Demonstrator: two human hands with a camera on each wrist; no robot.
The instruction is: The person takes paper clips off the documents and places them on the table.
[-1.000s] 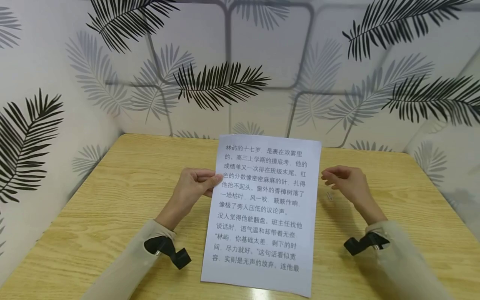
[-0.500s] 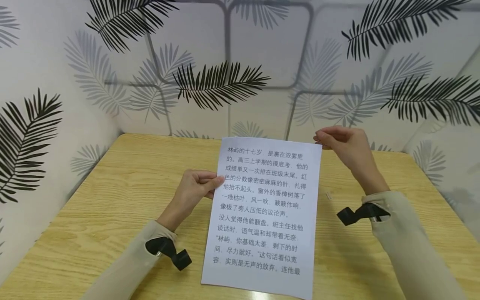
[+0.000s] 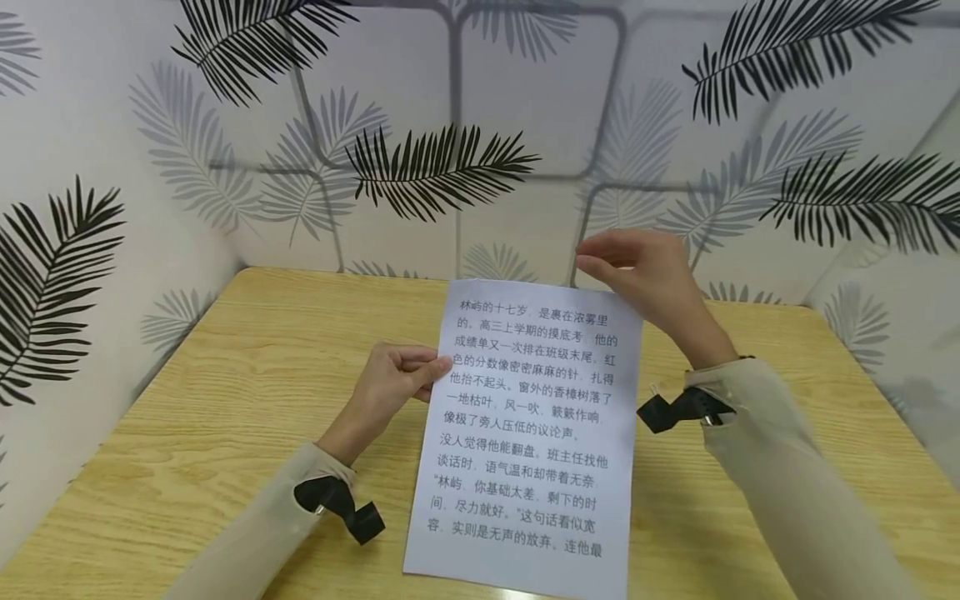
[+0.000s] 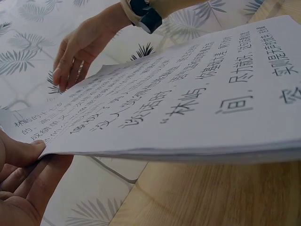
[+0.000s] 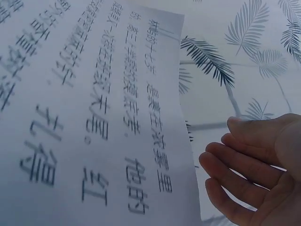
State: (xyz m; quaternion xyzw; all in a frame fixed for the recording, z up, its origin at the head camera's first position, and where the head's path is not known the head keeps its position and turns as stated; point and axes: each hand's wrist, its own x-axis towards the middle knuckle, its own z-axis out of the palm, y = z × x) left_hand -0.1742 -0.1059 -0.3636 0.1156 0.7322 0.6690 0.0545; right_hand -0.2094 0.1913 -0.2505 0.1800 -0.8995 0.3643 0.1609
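Note:
My left hand (image 3: 386,387) pinches the left edge of a thin stack of printed paper sheets (image 3: 525,429), thumb on top and fingers beneath. Layered edges of the stack (image 4: 211,153) show in the left wrist view. A faint thin wire loop, like a paper clip, (image 5: 167,33) sits at the top left corner of the page. My right hand (image 3: 645,275) is raised at the stack's top right corner, overlapping it in the head view. Its thumb and loosely bent fingers (image 5: 240,165) are apart with nothing between them, just beyond the top edge.
A small pale wire-like piece (image 3: 654,390) lies on the wooden table (image 3: 225,375), right of the stack. Behind the table stands a wall (image 3: 525,92) with a leaf pattern. Black straps with camera mounts (image 3: 345,504) sit on both wrists.
My right hand has risen from beside the stack's right edge to its top right corner, then moved left over the top edge. The left hand and stack have shifted only slightly.

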